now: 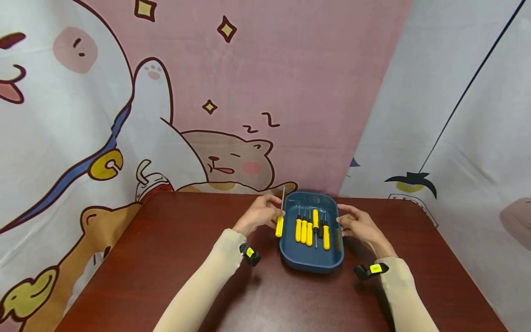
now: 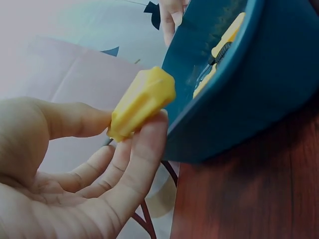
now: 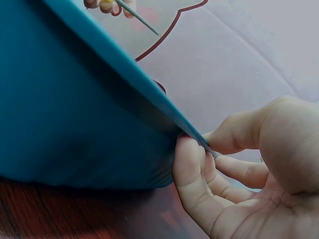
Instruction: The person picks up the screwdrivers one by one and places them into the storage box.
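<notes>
A yellow-handled screwdriver (image 1: 280, 226) is pinched between the thumb and fingers of my left hand (image 1: 261, 213), its shaft pointing up and away. It is at the left rim of a dark blue tray (image 1: 307, 263). Close up in the left wrist view, the yellow handle (image 2: 142, 102) stands apart from the tray wall. My right hand (image 1: 360, 227) pinches the tray's right rim, thumb on one side and fingers on the other, as the right wrist view shows. Several yellow-and-black screwdrivers (image 1: 309, 233) lie side by side in the tray, one turned the opposite way.
The tray sits toward the far edge of a reddish-brown wooden table (image 1: 182, 249). Behind the table hangs a cartoon-printed cloth (image 1: 323, 92). Each wrist carries a black strap (image 1: 250, 254) with a yellow label.
</notes>
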Tool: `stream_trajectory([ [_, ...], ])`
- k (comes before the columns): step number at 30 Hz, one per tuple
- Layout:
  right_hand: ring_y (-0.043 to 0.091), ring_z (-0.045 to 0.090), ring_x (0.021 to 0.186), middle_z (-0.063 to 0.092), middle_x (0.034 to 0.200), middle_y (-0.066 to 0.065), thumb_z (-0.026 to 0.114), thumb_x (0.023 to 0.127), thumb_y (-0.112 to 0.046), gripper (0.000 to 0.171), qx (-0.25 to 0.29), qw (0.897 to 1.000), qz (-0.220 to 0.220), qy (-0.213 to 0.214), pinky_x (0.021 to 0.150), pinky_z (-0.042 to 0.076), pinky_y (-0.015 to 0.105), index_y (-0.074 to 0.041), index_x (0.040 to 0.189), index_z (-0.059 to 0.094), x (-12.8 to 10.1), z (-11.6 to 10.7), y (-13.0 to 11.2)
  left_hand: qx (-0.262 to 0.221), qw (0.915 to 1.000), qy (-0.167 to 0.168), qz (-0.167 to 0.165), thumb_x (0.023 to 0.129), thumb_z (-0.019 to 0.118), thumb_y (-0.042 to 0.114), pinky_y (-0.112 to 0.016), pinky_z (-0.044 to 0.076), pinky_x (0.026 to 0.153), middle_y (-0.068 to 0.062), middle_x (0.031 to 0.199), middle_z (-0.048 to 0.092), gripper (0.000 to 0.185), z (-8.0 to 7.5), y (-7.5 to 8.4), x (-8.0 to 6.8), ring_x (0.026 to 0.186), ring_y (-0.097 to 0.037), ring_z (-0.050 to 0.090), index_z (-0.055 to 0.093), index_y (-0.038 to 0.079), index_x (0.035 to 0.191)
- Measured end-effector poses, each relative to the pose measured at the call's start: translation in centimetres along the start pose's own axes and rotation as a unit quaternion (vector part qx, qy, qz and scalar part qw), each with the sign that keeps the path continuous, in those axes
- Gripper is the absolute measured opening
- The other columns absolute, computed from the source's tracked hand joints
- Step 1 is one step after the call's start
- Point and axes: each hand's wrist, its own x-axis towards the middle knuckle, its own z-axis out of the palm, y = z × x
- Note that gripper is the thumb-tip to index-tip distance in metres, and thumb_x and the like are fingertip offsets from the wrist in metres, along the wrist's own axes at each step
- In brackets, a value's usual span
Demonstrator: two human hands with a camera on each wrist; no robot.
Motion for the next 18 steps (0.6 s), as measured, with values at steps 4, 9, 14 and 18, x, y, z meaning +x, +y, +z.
stream_trajectory([
  [4,0.021,0.067,0.086,0.060,0.128,0.032,0.054,0.103,-0.011,0.059,0.003,1.000,-0.002,-0.003,0.074,0.062,0.030,-0.007,0.158,0.034,0.0,-0.1,-0.1,0.014,0.9998,0.007,-0.008,0.091,0.073,0.006,-0.051,0.064,0.079,-0.016,0.092,0.064,0.044,0.7,0.6,0.2,0.069,-0.024,0.068,0.055,-0.002,0.131],
  [9,0.021,0.067,0.088,0.060,0.127,0.032,0.054,0.103,-0.011,0.058,0.005,1.000,-0.006,-0.004,0.074,0.062,0.030,-0.006,0.158,0.033,0.0,-0.1,0.0,0.046,0.9985,0.023,-0.016,0.091,0.075,0.007,-0.049,0.064,0.078,-0.016,0.092,0.063,0.040,1.5,1.5,0.2,0.069,-0.025,0.069,0.057,0.000,0.126],
  [14,0.025,0.068,0.090,0.060,0.128,0.033,0.054,0.103,-0.011,0.058,0.004,1.000,-0.007,-0.004,0.074,0.062,0.030,-0.007,0.158,0.034,0.0,0.0,-0.1,0.093,0.9952,0.027,-0.016,0.091,0.075,0.008,-0.040,0.064,0.067,-0.016,0.096,0.065,0.039,2.2,2.5,0.2,0.068,-0.025,0.070,0.058,-0.002,0.124],
  [18,0.024,0.067,0.090,0.060,0.126,0.032,0.054,0.103,-0.011,0.058,0.004,1.000,-0.008,-0.007,0.074,0.062,0.029,-0.007,0.158,0.033,-0.1,0.0,-0.1,0.138,0.9898,0.023,-0.024,0.092,0.075,0.009,-0.036,0.064,0.063,-0.015,0.101,0.066,0.037,2.9,3.2,0.3,0.067,-0.023,0.071,0.059,-0.001,0.123],
])
